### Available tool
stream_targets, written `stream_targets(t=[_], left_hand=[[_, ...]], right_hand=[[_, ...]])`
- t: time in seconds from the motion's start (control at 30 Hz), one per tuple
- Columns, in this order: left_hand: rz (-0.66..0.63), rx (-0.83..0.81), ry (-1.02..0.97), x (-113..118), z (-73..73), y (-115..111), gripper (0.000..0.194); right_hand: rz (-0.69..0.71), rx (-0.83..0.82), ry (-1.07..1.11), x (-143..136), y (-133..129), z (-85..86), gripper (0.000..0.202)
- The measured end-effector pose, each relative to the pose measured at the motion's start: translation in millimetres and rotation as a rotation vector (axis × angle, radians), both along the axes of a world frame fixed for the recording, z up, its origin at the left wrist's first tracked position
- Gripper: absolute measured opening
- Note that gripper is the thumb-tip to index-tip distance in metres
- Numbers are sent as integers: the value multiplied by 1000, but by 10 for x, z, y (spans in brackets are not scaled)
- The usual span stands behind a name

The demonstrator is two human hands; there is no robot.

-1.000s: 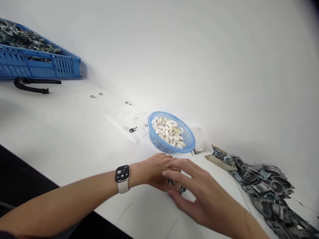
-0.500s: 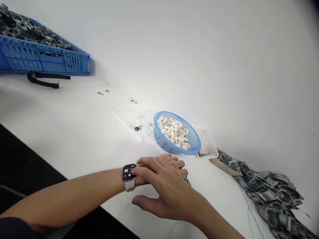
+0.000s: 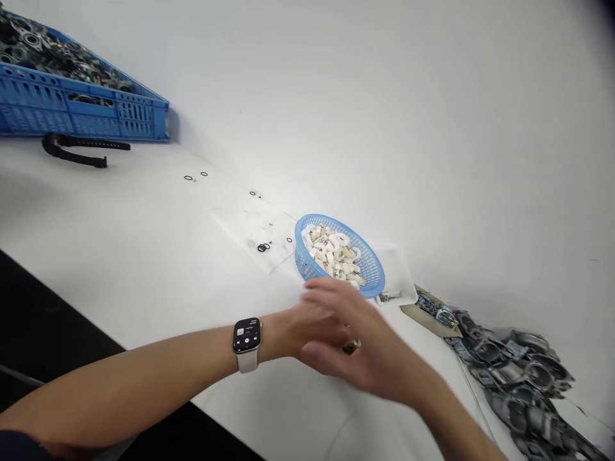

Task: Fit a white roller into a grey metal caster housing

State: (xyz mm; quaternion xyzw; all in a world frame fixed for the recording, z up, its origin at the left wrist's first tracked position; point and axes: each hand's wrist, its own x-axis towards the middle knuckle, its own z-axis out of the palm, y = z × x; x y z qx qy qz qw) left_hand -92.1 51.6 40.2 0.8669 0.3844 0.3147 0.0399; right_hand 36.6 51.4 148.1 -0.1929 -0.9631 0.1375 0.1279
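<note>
Metal part [image 3: 351, 346] lies on the desk [image 3: 144, 256] beneath both hands, the spread-fingered right hand [image 3: 369, 346] blurred over the left hand [image 3: 300, 330], whose grip I cannot tell.

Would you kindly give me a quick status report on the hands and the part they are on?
Left hand closed around small metal part. Right hand open, blurred, crossing over left. Blue basket of white pieces just beyond; nothing between.

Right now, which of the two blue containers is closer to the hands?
The round blue basket of white plastic pieces, just beyond the right hand. The rectangular blue crate of metal parts sits far off at the table's left end.
</note>
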Motion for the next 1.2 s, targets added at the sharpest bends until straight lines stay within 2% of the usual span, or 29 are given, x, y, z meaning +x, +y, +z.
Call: stream_targets(t=[0.07, 0.17, 0.2, 0.23, 0.3, 0.37, 0.47, 0.53, 0.6, 0.77, 0.93, 1.07, 1.2], left_hand=[[-106, 46, 63, 24, 16, 48, 28], [-155, 107, 134, 34, 39, 75, 31], [-148, 114, 140, 33, 42, 74, 32], [-144, 116, 138, 31, 42, 71, 32], [-141, 120, 127, 30, 37, 63, 31], [-141, 126, 115, 31, 28, 59, 32], [-145, 132, 112, 33, 19, 64, 32], [-149, 137, 117, 32, 20, 70, 32], [-148, 143, 120, 29, 26, 74, 32], [-152, 127, 128, 28, 33, 84, 34], [-144, 137, 139, 45, 17, 95, 34], [-147, 139, 139, 46, 11, 90, 35], [-153, 127, 126, 29, 31, 79, 34]], right_hand=[[-139, 113, 121, 303, 275, 181, 34], [-538, 247, 219, 878, 818, 358, 25], [-704, 245, 147, 1075, 1004, 363, 27], [-779, 228, 85, 1260, 1177, 333, 28], [-852, 179, -56, 1564, 1464, 169, 20], [-861, 104, -237, 1749, 1658, -96, 15], [-835, 61, -425, 1813, 1820, -512, 21], [-830, 65, -499, 1767, 1891, -700, 25], [-830, 66, -549, 1700, 1957, -792, 28], [-861, 56, -619, 1574, 2065, -788, 28], [-872, 39, -619, 1544, 2059, -761, 28], [-905, 6, -526, 1607, 2063, -717, 27], [-938, -41, -317, 1745, 1989, -583, 23]])
